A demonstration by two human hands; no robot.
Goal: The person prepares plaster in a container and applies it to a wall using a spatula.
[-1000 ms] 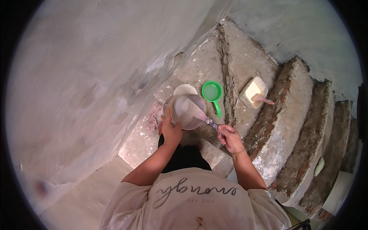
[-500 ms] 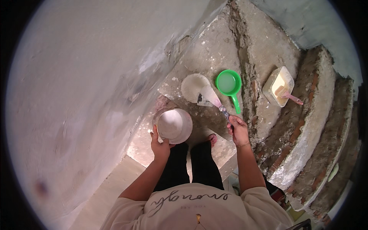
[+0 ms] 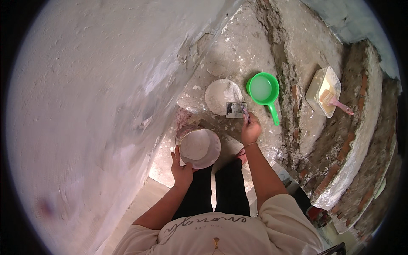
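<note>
My left hand grips a round whitish tub by its near left side, fingers outside the wall and thumb toward the rim. The tub is tilted so its pale inside shows. In my right hand is a putty knife, held by its dark mottled handle. Its blade, seen nearly edge-on, points at a second round container with whitish material inside; whether it touches the material is unclear. A small grey rectangular piece with a dark patch lies at that container's near rim, partly behind the handle.
A green dipper with cloudy liquid stands right of the second container. Farther right, a rectangular tub of cream-coloured material holds a pink-handled brush. Rough brick-edged steps rise at right; a plastered wall fills the left.
My right hand has moved left and slightly up, turning the putty knife from slanting to nearly upright over the second container. My left hand still holds its tub, slightly lower and rightward in view.
</note>
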